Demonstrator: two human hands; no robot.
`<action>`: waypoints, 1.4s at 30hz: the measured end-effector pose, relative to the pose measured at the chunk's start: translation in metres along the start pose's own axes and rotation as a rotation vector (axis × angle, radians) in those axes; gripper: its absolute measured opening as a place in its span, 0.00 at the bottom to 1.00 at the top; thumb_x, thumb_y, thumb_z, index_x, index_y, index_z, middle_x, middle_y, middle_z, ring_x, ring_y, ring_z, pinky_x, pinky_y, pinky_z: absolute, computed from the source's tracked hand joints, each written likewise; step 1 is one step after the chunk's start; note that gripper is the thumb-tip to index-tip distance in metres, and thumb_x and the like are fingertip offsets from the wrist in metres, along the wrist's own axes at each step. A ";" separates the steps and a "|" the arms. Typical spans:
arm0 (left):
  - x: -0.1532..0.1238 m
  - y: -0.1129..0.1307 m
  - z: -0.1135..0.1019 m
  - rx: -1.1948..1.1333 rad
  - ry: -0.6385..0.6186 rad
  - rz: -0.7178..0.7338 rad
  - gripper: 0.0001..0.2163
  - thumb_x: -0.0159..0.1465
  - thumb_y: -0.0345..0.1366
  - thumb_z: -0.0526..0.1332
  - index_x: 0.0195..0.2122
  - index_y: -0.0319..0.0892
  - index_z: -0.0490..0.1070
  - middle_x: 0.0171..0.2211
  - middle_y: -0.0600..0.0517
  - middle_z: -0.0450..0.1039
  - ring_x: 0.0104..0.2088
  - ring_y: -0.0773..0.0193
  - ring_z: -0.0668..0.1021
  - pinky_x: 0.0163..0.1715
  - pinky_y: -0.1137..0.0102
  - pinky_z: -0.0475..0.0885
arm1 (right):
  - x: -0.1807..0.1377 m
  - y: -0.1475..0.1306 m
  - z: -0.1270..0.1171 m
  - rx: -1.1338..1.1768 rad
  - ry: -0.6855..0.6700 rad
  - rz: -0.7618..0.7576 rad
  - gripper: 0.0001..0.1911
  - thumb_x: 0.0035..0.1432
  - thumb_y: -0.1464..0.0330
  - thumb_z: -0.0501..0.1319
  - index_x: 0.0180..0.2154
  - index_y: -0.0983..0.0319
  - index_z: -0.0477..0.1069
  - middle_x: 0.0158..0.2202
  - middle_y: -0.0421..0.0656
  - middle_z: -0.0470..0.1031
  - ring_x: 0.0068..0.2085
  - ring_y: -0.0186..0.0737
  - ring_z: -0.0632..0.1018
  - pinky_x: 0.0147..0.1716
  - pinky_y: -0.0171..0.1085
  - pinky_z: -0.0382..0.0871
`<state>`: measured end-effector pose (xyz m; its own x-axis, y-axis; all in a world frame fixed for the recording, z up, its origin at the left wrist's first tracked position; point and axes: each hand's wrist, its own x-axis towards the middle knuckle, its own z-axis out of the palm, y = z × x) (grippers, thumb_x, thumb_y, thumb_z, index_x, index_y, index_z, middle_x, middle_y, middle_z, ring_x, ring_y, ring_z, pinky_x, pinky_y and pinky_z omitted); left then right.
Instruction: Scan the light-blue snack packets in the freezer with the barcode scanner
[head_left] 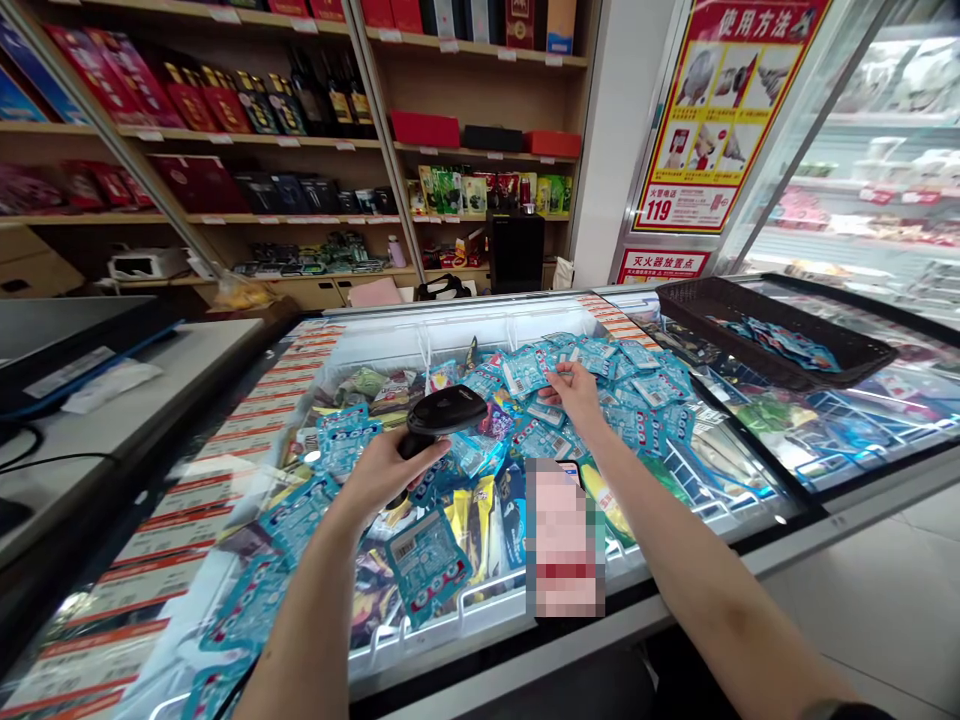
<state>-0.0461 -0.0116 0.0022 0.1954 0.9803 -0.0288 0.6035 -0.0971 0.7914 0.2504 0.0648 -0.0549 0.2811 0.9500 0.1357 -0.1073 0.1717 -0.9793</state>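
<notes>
Nearest you, a phone [564, 540], its screen blurred out, lies at the front edge of the glass-topped freezer's surface [375, 335]. Just left of it, a loose blue packet [427, 565] lies flat, its printed panel up; it looks light, thin and soft, so you would do best to lift it by an edge or corner rather than press on its middle.

A little farther in, your left hand [386, 465] is wrapped around the handle of a black scanner [448, 408], its head above the packets. The scanner looks rigid and somewhat top-heavy, so the handle is the place for a full grip.

Beyond and to the right, apart from the left, your right hand [574, 393] pinches a blue-and-white packet [525, 370] by its right edge, at the front of a packet heap [652, 385]. Its film is probably slick and apt to crease; a light pinch at the margin should leave the panel flat and uncovered. Overlapping neighbours may slide along with it.

Farther right, a dark tray [862, 370] holds more packets; stocked shelves [480, 148] stand behind.
</notes>
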 end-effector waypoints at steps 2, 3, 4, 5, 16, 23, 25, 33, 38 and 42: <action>0.001 -0.002 0.000 0.002 -0.008 0.000 0.20 0.57 0.56 0.63 0.26 0.41 0.68 0.16 0.55 0.68 0.17 0.66 0.70 0.19 0.72 0.62 | 0.000 0.000 0.000 -0.006 0.002 0.001 0.16 0.52 0.61 0.66 0.39 0.58 0.63 0.22 0.36 0.76 0.24 0.41 0.81 0.20 0.35 0.75; 0.001 -0.003 0.000 0.004 -0.012 0.002 0.20 0.57 0.55 0.63 0.26 0.41 0.68 0.16 0.55 0.68 0.17 0.66 0.70 0.19 0.72 0.62 | 0.000 0.000 0.000 -0.010 0.003 0.001 0.16 0.52 0.61 0.66 0.39 0.58 0.63 0.22 0.36 0.76 0.24 0.41 0.81 0.20 0.35 0.75; 0.002 -0.004 0.000 0.007 -0.015 0.005 0.20 0.57 0.55 0.63 0.26 0.41 0.68 0.16 0.55 0.69 0.17 0.66 0.70 0.19 0.72 0.63 | 0.000 0.000 0.000 -0.014 0.003 0.003 0.16 0.52 0.61 0.66 0.39 0.58 0.63 0.22 0.36 0.76 0.24 0.41 0.81 0.20 0.35 0.75; 0.002 -0.005 0.000 0.009 -0.016 0.008 0.20 0.57 0.55 0.63 0.27 0.41 0.68 0.16 0.55 0.69 0.17 0.66 0.70 0.19 0.72 0.63 | 0.000 0.000 0.000 -0.017 0.003 0.004 0.17 0.52 0.61 0.66 0.39 0.58 0.63 0.22 0.36 0.77 0.24 0.41 0.81 0.21 0.35 0.75; 0.002 -0.004 0.000 -0.001 -0.028 -0.002 0.20 0.56 0.55 0.64 0.26 0.41 0.68 0.16 0.55 0.69 0.17 0.66 0.70 0.20 0.71 0.63 | 0.001 0.002 -0.001 -0.020 -0.007 0.001 0.13 0.55 0.64 0.65 0.39 0.59 0.63 0.21 0.36 0.77 0.23 0.39 0.80 0.20 0.33 0.74; 0.003 -0.007 0.000 0.004 -0.045 0.003 0.20 0.57 0.55 0.63 0.25 0.41 0.68 0.17 0.55 0.69 0.18 0.66 0.70 0.21 0.72 0.63 | 0.002 0.003 -0.001 -0.037 0.001 0.006 0.15 0.55 0.61 0.66 0.39 0.59 0.63 0.21 0.36 0.77 0.23 0.39 0.81 0.20 0.33 0.74; 0.003 -0.005 0.000 -0.004 -0.033 0.001 0.20 0.57 0.55 0.63 0.26 0.41 0.67 0.16 0.55 0.68 0.17 0.66 0.70 0.20 0.72 0.63 | 0.002 0.003 -0.001 -0.032 -0.003 0.006 0.15 0.55 0.62 0.65 0.39 0.59 0.63 0.21 0.36 0.77 0.23 0.39 0.81 0.21 0.33 0.74; 0.001 -0.003 -0.001 -0.099 0.112 -0.030 0.19 0.56 0.54 0.64 0.26 0.41 0.66 0.14 0.56 0.65 0.16 0.67 0.67 0.17 0.73 0.59 | 0.002 -0.012 -0.006 -0.017 0.051 -0.049 0.18 0.53 0.59 0.65 0.42 0.58 0.63 0.24 0.37 0.76 0.24 0.43 0.80 0.22 0.39 0.75; 0.002 -0.003 -0.004 -0.227 0.197 -0.060 0.17 0.54 0.50 0.66 0.26 0.41 0.67 0.15 0.56 0.66 0.16 0.68 0.67 0.17 0.73 0.61 | 0.013 -0.022 -0.035 -0.174 0.243 -0.200 0.21 0.55 0.54 0.62 0.44 0.60 0.65 0.24 0.39 0.75 0.24 0.44 0.78 0.25 0.42 0.74; 0.004 -0.007 -0.004 -0.241 0.273 -0.088 0.16 0.54 0.49 0.66 0.27 0.42 0.67 0.15 0.55 0.66 0.16 0.68 0.67 0.17 0.73 0.60 | 0.023 -0.020 -0.062 -0.347 0.423 -0.243 0.21 0.60 0.55 0.56 0.47 0.63 0.66 0.27 0.43 0.75 0.27 0.45 0.77 0.30 0.43 0.73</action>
<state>-0.0526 -0.0065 -0.0014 -0.0820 0.9960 0.0346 0.4036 0.0014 0.9149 0.3177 0.0672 -0.0417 0.6219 0.6955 0.3599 0.3052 0.2080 -0.9293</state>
